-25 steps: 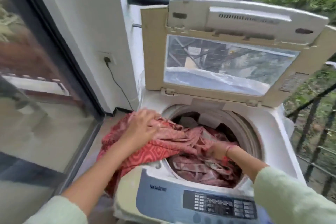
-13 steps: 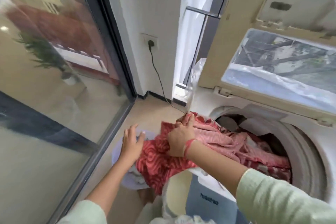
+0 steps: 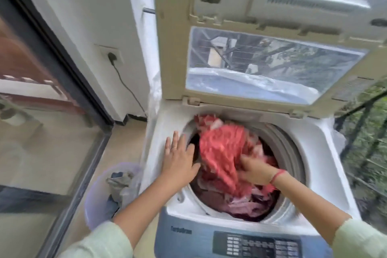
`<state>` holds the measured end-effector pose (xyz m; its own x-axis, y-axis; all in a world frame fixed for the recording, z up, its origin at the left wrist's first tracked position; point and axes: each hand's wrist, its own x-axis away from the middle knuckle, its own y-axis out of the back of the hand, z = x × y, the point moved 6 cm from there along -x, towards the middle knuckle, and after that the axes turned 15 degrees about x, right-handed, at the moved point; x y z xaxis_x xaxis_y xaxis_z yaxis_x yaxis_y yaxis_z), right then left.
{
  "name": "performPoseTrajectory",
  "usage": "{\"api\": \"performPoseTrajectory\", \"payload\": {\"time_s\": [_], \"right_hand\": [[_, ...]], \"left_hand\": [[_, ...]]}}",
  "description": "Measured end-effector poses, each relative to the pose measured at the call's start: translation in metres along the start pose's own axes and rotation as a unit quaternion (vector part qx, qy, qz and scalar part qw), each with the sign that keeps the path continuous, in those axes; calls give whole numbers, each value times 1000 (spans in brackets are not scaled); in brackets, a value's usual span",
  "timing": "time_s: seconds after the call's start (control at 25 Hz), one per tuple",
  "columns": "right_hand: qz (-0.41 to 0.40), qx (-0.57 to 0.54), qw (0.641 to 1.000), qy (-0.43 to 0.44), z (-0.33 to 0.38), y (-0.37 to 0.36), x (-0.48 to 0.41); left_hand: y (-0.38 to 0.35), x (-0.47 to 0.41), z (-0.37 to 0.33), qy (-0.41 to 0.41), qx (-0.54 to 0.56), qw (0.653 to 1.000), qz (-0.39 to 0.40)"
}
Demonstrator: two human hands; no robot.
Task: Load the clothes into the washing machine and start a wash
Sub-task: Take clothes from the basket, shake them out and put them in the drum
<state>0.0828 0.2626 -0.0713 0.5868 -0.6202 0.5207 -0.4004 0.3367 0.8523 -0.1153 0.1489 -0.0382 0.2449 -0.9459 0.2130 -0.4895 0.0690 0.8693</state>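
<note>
A top-loading washing machine (image 3: 326, 153) stands with its lid (image 3: 272, 33) raised upright. Its drum holds a heap of red and pink clothes. My right hand (image 3: 254, 170) is inside the drum, shut on a red patterned cloth (image 3: 222, 148) bunched above the other garments. My left hand (image 3: 179, 158) lies flat and open on the machine's white top at the drum's left rim, fingers spread, holding nothing. The control panel (image 3: 255, 245) with its buttons runs along the near edge.
A lilac laundry basket (image 3: 94, 199) with several more garments sits on the floor left of the machine. A glass sliding door (image 3: 41, 132) fills the left side. A wall socket (image 3: 112, 55) with a black cable is behind. A dark railing (image 3: 364, 132) stands at right.
The red cloth that hung over the machine's left edge is now inside the drum, held by my right hand. My left hand came up from the basket onto the machine's top.
</note>
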Motion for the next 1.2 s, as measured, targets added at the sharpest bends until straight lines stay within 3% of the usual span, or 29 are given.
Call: {"api": "performPoseTrajectory", "payload": {"time_s": [0.04,0.12,0.16,0.24,0.28,0.36,0.4,0.48,0.56,0.76,1.0,1.2], "right_hand": [[125,23,992,24,-1,-25,1],[231,27,970,62,-16,-47,11],[191,16,980,57,-16,-34,11],[-3,-13,999,-30,-41,-7,-1],[-51,-13,996,-68,-52,-6,-11],[34,-35,997,-63,-51,-38,-36],[100,-27,993,-55,-44,-60,-49],[195,-43,978,-61,-36,-111,-71],[239,-92,962,-99,-31,-146,-84],[263,-86,951,-137,-20,-203,-118],[219,-17,961,-166,-20,-222,-147],[285,-4,954,-93,-25,-191,-131]], "left_hand": [[-11,-6,-1,13,-35,999,38],[-30,-21,-15,20,-68,994,79],[-34,-26,-18,19,-71,994,86],[-50,-38,-30,17,-21,996,89],[-62,-45,-37,29,36,993,104],[-103,-57,-45,88,142,962,214],[-128,-61,-46,122,142,942,277],[-176,-67,-36,181,68,918,347],[-209,-73,-20,227,8,911,344],[-266,-92,13,274,-25,907,320],[-297,-121,38,249,-50,908,334],[-262,-124,19,216,-85,866,443]]}}
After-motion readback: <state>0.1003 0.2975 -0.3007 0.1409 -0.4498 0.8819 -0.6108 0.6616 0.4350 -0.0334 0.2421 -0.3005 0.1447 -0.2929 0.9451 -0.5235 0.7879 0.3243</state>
